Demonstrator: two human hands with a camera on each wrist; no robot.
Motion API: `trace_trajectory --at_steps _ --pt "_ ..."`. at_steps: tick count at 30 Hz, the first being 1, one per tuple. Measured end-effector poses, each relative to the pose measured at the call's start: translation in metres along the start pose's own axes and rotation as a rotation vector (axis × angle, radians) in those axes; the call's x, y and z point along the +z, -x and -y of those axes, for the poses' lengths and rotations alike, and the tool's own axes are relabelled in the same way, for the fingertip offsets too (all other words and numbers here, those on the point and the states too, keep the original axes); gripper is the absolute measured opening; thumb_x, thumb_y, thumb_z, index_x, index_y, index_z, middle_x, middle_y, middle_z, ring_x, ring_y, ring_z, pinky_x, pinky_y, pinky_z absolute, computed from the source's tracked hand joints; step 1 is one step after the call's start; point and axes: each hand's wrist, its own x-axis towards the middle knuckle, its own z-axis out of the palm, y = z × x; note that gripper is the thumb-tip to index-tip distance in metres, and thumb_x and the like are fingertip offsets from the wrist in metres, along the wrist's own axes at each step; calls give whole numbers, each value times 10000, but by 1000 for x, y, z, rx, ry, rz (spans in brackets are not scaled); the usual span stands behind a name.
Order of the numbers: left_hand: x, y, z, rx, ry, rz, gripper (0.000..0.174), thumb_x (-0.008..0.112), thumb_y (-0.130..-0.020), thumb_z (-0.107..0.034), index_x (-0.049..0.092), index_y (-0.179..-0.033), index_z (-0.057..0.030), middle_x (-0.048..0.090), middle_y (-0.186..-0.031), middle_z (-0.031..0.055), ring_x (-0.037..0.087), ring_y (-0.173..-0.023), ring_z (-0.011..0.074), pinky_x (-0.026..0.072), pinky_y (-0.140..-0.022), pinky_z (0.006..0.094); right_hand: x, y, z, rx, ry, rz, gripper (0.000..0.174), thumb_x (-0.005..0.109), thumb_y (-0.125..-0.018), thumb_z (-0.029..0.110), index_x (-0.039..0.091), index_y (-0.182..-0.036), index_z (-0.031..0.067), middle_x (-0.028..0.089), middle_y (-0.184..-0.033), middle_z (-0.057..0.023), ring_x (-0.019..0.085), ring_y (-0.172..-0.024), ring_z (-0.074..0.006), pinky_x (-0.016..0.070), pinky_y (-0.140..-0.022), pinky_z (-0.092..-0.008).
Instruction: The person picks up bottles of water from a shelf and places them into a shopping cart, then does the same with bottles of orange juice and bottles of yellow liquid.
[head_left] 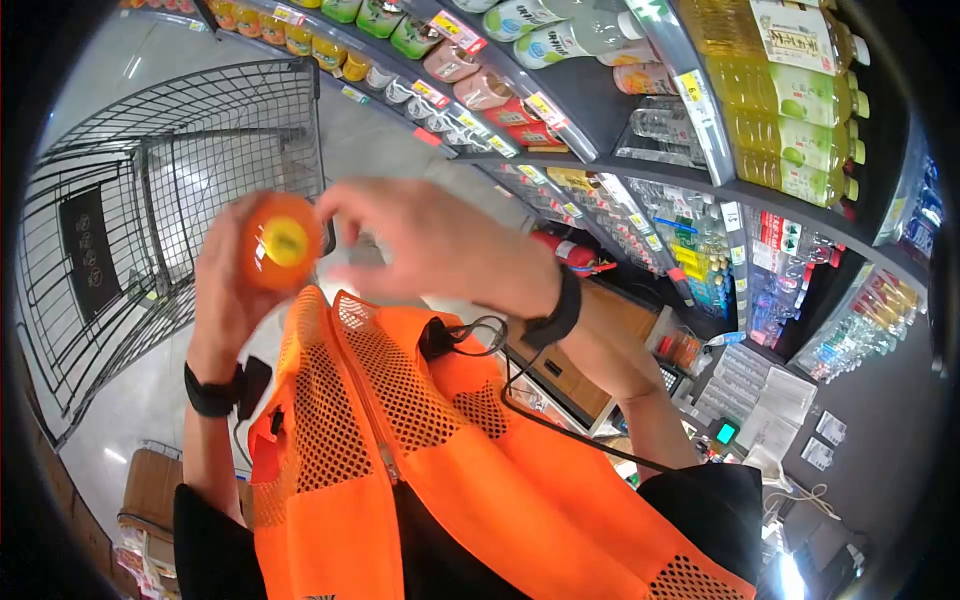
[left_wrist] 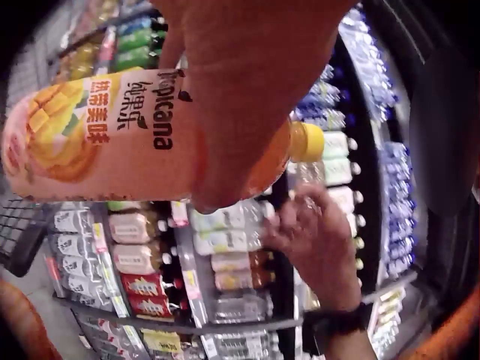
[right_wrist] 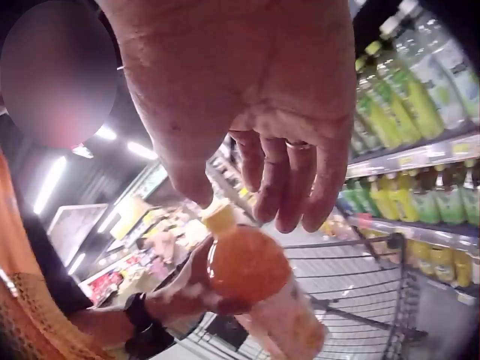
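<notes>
My left hand (head_left: 215,275) grips an orange juice bottle (left_wrist: 90,146) with a Tropicana label, its fingers wrapped round the upper body. The yellow cap (head_left: 285,242) faces up toward the head camera. Over to the right, my right hand (head_left: 430,245) hovers beside the bottle with loosely bent fingers and nothing in them. In the right wrist view, that hand's thumb and fingers hang just above the cap (right_wrist: 220,217), parted from each other. Seen from the left wrist, the label side of the bottle shows in full and the right hand (left_wrist: 319,240) is beyond the cap.
A wire shopping cart (head_left: 190,150) stands at the left. Curved shelves (head_left: 720,130) of bottled drinks run along the top and right. Below them are a wooden cabinet (head_left: 560,370) and a counter with papers (head_left: 760,400). A black cable (head_left: 560,430) crosses the orange vest (head_left: 480,500).
</notes>
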Motion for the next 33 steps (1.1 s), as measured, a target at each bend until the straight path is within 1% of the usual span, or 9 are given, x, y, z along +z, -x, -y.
trace_trajectory --at_steps 5,11,15,18,22,25,28,29,33 --pt "9 -18 112 -201 233 -184 749 836 -683 -12 493 -1348 -36 605 -1258 137 597 -1169 284 493 -1004 367 -48 77 -106 498 -138 -154 232 685 -929 170 598 -1105 45 657 -936 -17 647 -895 -122 531 -819 -283" --pt "40 -38 245 -265 141 32 762 783 -655 41 479 -1345 -61 576 -1263 141 574 -1197 319 477 -1018 366 -135 166 -198 666 -314 -806 203 674 -923 128 604 -1101 62 654 -1006 -30 648 -931 -143 555 -790 -305" --pt "66 -49 261 -335 50 256 733 739 -603 87 502 -1279 -72 564 -1203 146 559 -1159 368 470 -1013 374 -200 161 -234 583 -221 -1066 352 716 -891 129 556 -1202 85 587 -1153 -77 614 -1048 -171 560 -792 -289" --pt "77 -49 266 -349 -28 356 768 767 -569 102 511 -1265 -100 536 -1223 135 530 -1191 366 467 -1021 379 -244 154 -255 510 -64 -1330 357 705 -884 130 569 -1208 66 578 -1212 -86 587 -1109 -189 560 -893 -373" --pt "75 -42 275 -411 -44 364 735 799 -582 95 525 -1237 -96 524 -1249 134 520 -1215 353 468 -1038 408 -324 197 -348 617 474 -1320 419 712 -881 169 562 -1259 65 579 -1239 -97 578 -1132 -205 558 -888 -378" --pt "65 -40 272 -482 -87 357 699 801 -629 83 539 -1252 -95 525 -1264 145 531 -1219 364 473 -1041 409 -351 207 -368 665 567 -1300 434 716 -878 186 564 -1265 60 588 -1232 -114 585 -1128 -222 556 -884 -384" --pt "63 -23 294 -687 208 288 627 788 -713 32 546 -1277 -93 527 -1263 154 522 -1233 370 468 -1048 416 -369 214 -382 693 621 -1280 449 719 -875 203 567 -1270 55 597 -1225 -130 592 -1123 -239 554 -880 -391" --pt "61 -17 296 -597 109 284 544 748 -801 -21 551 -1304 -85 514 -1335 178 518 -1257 382 457 -1059 426 -373 215 -385 697 631 -1278 454 721 -874 209 567 -1272 53 600 -1223 -135 594 -1122 -245 553 -878 -393" --pt "55 4 284 -377 -302 175 471 663 -862 -2 558 -1315 -78 482 -1433 189 508 -1295 391 443 -1069 412 -377 230 -387 723 640 -1299 476 725 -870 233 570 -1279 46 611 -1213 -157 603 -1116 -268 551 -873 -401"
